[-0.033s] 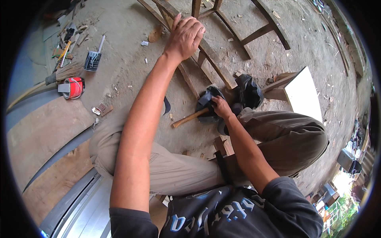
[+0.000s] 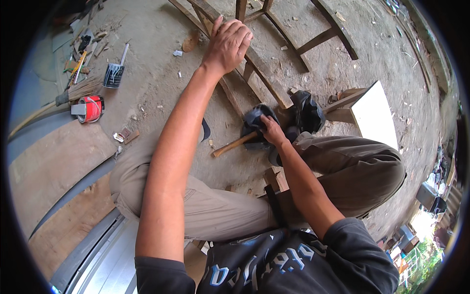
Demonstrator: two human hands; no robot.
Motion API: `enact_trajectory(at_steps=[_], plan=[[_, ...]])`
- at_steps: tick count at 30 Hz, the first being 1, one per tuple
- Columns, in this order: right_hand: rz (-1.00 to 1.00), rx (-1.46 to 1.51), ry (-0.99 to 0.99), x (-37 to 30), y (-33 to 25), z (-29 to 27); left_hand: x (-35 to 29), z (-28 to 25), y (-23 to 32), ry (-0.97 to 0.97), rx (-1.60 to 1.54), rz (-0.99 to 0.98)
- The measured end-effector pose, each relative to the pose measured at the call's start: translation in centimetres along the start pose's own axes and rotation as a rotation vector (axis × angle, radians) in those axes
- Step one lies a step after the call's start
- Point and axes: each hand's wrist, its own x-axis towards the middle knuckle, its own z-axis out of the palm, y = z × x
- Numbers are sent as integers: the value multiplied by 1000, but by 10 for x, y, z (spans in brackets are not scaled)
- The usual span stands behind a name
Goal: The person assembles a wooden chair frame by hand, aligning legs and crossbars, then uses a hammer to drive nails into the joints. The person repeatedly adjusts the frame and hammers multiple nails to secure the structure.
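Head view: a person is sitting on a dusty concrete floor (image 2: 161, 73) beside a wooden frame (image 2: 264, 81) lying flat. The left hand (image 2: 229, 45) is pressing palm-down on one rail, fingers spread, apparently steadying it. The right hand (image 2: 272, 131), its grip wrapped shut, is holding a hammer (image 2: 235, 143) just below the dark head, the wooden handle pointing toward the left knee, beside black shoes (image 2: 306, 111). A red tape roll (image 2: 90, 108) and a small can (image 2: 113, 76) are lying well apart.
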Motion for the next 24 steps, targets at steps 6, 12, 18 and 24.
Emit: enact_trajectory(at_steps=[6, 12, 18, 24], plan=[[163, -48, -34, 8, -15, 0, 1, 6, -3, 21, -8, 16], [304, -159, -121, -7, -4, 9, -1, 7, -5, 37, -18, 19], [330, -53, -31, -4, 6, 0, 3, 6, -2, 1, -28, -2], [305, -363, -87, 7, 0, 17, 6, 4, 0, -34, 9, 13]])
